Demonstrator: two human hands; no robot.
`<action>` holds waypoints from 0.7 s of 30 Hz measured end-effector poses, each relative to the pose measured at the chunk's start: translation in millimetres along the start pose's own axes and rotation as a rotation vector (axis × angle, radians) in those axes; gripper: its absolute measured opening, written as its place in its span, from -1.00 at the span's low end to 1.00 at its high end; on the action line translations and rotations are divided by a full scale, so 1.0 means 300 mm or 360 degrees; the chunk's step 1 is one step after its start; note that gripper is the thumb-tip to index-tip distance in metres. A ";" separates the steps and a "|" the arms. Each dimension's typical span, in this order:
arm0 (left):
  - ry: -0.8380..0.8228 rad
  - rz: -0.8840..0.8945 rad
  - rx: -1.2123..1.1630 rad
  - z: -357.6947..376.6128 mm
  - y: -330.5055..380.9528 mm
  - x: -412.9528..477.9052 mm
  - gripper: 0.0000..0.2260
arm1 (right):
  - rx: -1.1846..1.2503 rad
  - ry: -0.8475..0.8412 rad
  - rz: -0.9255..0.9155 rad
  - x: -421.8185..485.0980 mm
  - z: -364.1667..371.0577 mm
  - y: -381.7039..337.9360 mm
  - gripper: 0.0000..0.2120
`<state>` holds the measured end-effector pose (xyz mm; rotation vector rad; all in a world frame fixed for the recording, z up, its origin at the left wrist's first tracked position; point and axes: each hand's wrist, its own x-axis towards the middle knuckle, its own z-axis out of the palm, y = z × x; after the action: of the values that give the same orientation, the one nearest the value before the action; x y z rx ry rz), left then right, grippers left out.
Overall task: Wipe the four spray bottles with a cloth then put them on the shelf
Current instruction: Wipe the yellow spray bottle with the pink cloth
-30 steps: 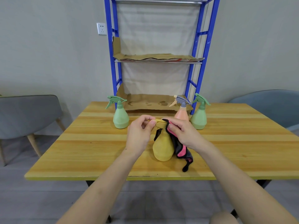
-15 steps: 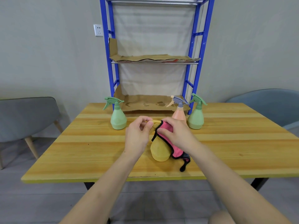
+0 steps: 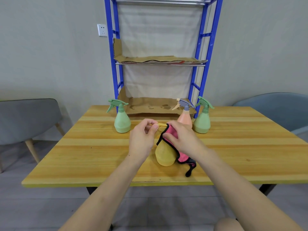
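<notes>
At frame centre, our left hand (image 3: pixel 143 141) pinches the trigger of the yellow bottle (image 3: pixel 164 155) between thumb and fingers. Our right hand (image 3: pixel 185 139) curls its fingers over the pink cloth (image 3: pixel 171 132), pressing it on the bottle's neck. The bottle stands on the surface (image 3: pixel 83 155). Behind it, before the blue shelf (image 3: pixel 115 64), stand 3 more: the left green bottle (image 3: pixel 122 121), the peach bottle (image 3: pixel 184 118) and the right green bottle (image 3: pixel 202 122).

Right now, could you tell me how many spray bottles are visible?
4: yellow bottle in front, left green bottle at back, peach bottle beside right green bottle at back. None seems hidden.
</notes>
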<state>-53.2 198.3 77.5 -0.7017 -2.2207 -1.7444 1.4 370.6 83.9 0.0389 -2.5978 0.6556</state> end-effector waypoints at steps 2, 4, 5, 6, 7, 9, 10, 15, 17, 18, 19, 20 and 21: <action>-0.0015 0.0007 0.0014 -0.007 -0.002 0.002 -0.95 | 0.0017 0.0023 -0.0008 -0.003 0.009 -0.003 -0.68; -0.0052 0.0022 0.0026 -0.013 -0.004 0.006 -0.95 | 0.0038 -0.0110 -0.0055 0.001 -0.010 0.016 -0.69; -0.0063 0.0024 0.0025 -0.015 -0.004 0.006 -0.95 | 0.0056 -0.0213 -0.0076 0.004 -0.028 0.027 -0.70; -0.0064 0.0024 0.0020 -0.014 -0.003 0.007 -0.95 | 0.0069 -0.0304 -0.0089 0.009 -0.047 0.036 -0.70; -0.0056 0.0021 0.0013 -0.013 -0.002 0.007 -0.95 | 0.0070 -0.0366 -0.0098 0.012 -0.061 0.041 -0.69; -0.0033 0.0007 -0.0008 -0.005 -0.003 0.009 -0.94 | 0.0061 -0.0399 -0.0103 0.016 -0.074 0.051 -0.66; -0.0018 0.0004 -0.0026 0.000 -0.004 0.010 -0.94 | 0.0054 -0.0396 -0.0099 0.017 -0.073 0.053 -0.66; 0.0038 -0.0002 -0.0064 0.014 -0.008 -0.001 -0.95 | 0.0035 -0.0067 -0.0048 -0.001 0.001 0.016 -0.72; 0.0040 0.0013 -0.0054 0.012 -0.009 -0.003 -0.95 | 0.0049 0.0040 0.0002 -0.010 0.033 0.001 -0.71; 0.0031 0.0025 -0.0038 0.009 -0.009 -0.001 -0.95 | 0.0077 0.0033 0.0002 -0.009 0.038 0.000 -0.71; 0.0015 0.0034 -0.0024 0.005 -0.010 0.002 -0.95 | 0.0105 -0.0007 -0.0012 -0.007 0.035 0.006 -0.72; -0.0006 0.0038 -0.0018 0.001 -0.012 0.006 -0.96 | 0.0134 -0.0074 -0.0035 -0.003 0.023 0.017 -0.72; -0.0027 0.0037 -0.0022 -0.002 -0.013 0.009 -0.96 | 0.0167 -0.0159 -0.0053 0.001 0.006 0.028 -0.72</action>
<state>-57.5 197.5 75.5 -0.7447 -2.2047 -1.7509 -0.6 377.2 79.0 0.1514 -2.6495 0.7962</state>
